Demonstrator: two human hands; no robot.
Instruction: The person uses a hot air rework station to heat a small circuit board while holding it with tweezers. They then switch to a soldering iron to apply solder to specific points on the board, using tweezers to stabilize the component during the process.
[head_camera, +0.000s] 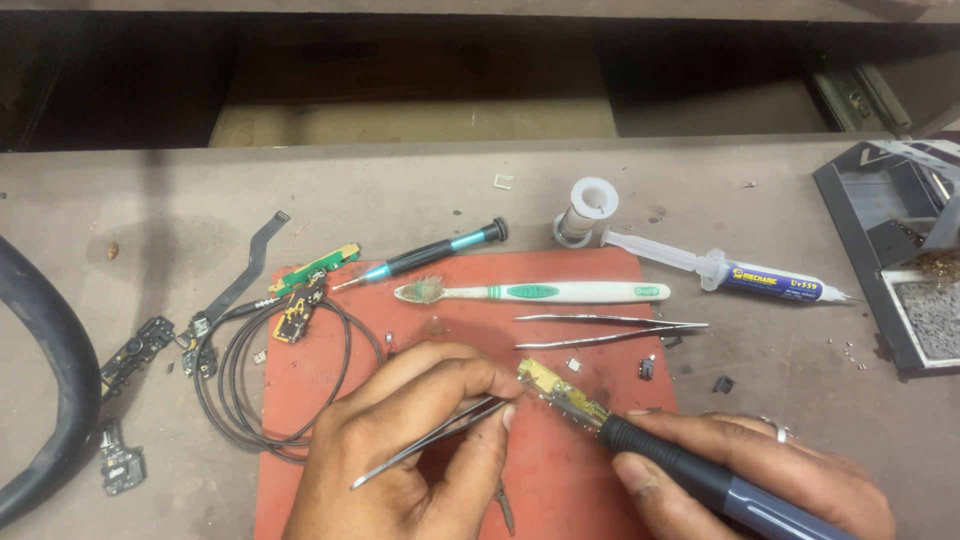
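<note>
Small gold circuit board (560, 392) — pinched between both hands by thin steel tweezers (430, 442) held in left hand (410, 450); matte grey-black soldering pen (700, 478) gripped by right hand (770, 475), tip touching board.

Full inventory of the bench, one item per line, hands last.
mat: 1, red, centre of bench
toothbrush: 1, white and green, top of mat
spare tweezers: 1, silver, below toothbrush
screwdriver: 1, black and teal, above mat
syringe: 1, clear and blue, right of toothbrush
spool: 1, white, behind syringe
cables: coiled, black, left of mat
small board: 1, gold, between both tools
left hand: holds thin tweezers
right hand: holds soldering iron
</note>
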